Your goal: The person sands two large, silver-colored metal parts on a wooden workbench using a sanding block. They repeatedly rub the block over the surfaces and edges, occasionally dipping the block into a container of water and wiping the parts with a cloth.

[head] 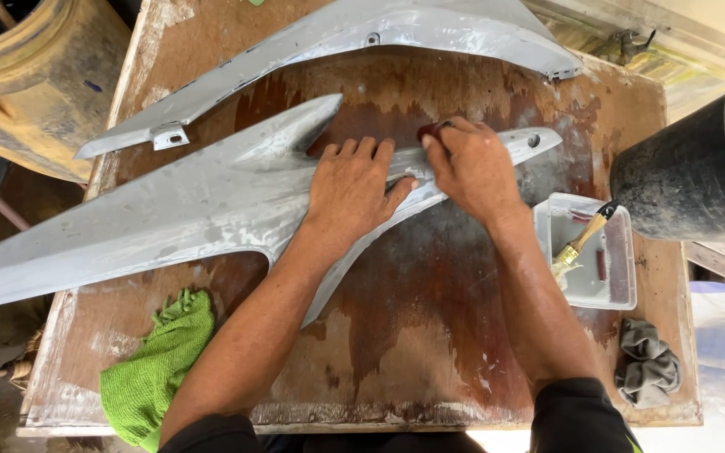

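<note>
Head view: the left hand (352, 189) lies flat, fingers spread, pinning the grey pointed panel (161, 214) at the wet table's (430, 335) centre. At its 3 o'clock, the right hand (473, 164) clamps a small dark-red pad (430, 131) on the panel, apparently sanding; even strokes look needed.

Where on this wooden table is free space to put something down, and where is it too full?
Bare wood lies on the table between the forearms, and at the front edge between the green cloth and the grey rag. The back is crowded: two grey panels, both hands. The tray with brush fills the right edge.
</note>
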